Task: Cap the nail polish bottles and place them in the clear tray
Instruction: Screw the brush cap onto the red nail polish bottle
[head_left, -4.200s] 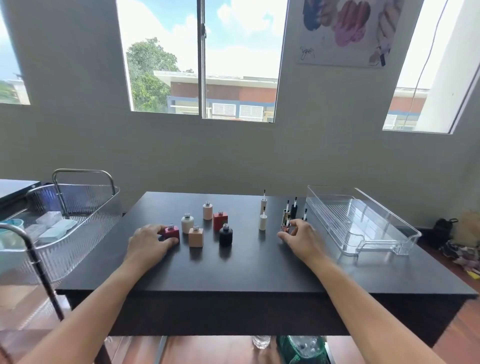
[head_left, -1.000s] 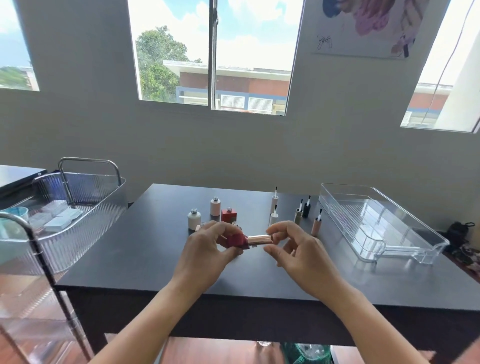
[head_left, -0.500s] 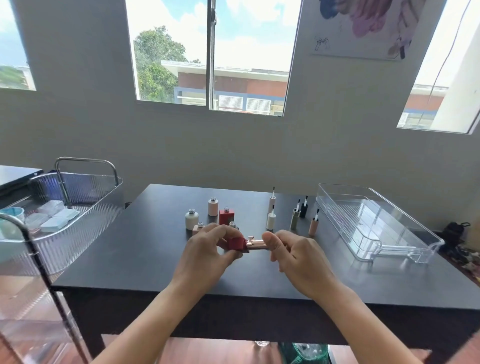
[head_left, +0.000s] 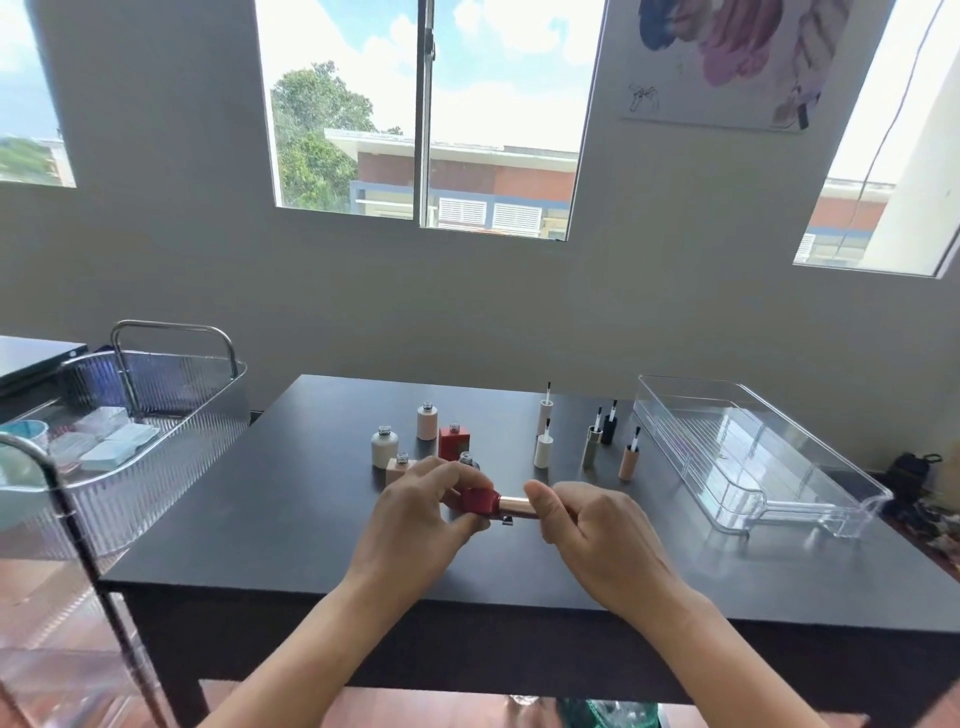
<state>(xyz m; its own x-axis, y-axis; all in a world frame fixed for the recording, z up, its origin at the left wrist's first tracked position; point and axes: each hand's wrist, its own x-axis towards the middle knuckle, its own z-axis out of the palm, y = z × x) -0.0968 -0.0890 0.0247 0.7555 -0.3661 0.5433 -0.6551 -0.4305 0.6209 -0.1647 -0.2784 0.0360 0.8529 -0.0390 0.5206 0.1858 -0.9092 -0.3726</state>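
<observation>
Both hands hold one piece: left hand (head_left: 415, 512) grips square red bottle (head_left: 479, 502), right hand (head_left: 597, 530) pinches its smooth rose-gold cap (head_left: 515, 505).

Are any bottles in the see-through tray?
No, the clear tray is bare; left hand grips the red bottle, right hand its cap.

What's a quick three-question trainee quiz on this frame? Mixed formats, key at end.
1. True or false: the clear tray already holds a bottle.
2. The right hand pinches a rose-gold cap. The left hand grips: A) a red bottle B) a black bottle C) a white cap.
3. Fill in: ___ brush caps stand on the table, brushes up.
Key: 1 false; 2 A; 3 five.
</observation>
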